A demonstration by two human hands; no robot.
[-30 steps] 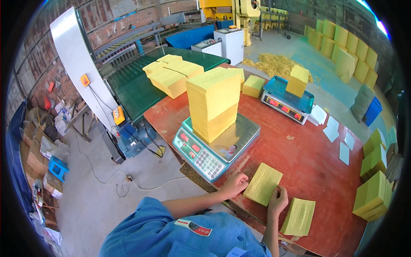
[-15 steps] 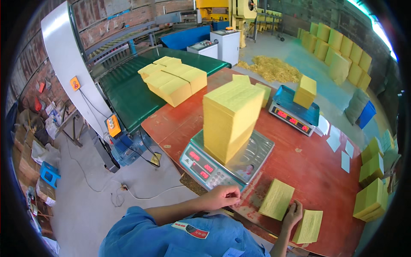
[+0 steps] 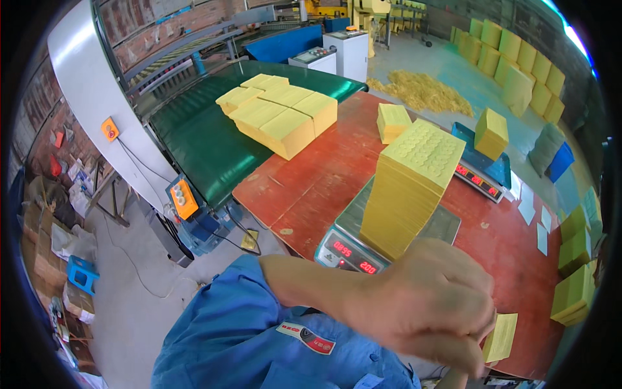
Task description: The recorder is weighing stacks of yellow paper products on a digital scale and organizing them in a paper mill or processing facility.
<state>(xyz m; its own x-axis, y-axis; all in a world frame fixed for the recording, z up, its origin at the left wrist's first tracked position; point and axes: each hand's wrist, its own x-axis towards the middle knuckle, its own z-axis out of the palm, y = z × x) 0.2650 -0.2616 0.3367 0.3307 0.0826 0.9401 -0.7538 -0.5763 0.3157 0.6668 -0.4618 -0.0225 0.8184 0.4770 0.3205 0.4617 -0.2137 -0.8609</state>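
My left hand (image 3: 434,305) is raised close in front of me, its fingers curled in and partly blurred by motion. Whatever it may hold is hidden. Behind it, my right hand cannot be seen; only a bit of the right forearm (image 3: 452,379) shows below. A tall stack of yellow paper (image 3: 405,194) with round marks pressed in its top stands on a digital scale (image 3: 346,249) with red lit numbers. The left hand covers the scale's near right part. Beside its fingers, a smaller yellow paper stack (image 3: 501,337) lies on the red table (image 3: 311,188).
Several yellow stacks (image 3: 285,120) sit between the green conveyor (image 3: 194,129) and the table. A second scale (image 3: 479,178) carries a yellow block (image 3: 492,133). White sheets (image 3: 526,204) lie at the right. An orange control box (image 3: 184,198) hangs at the left, near a motor.
My left hand has risen and swung right, from the scale's near edge across my chest. The right hand has gone out of sight behind it. The view has shifted, moving the table rightward.
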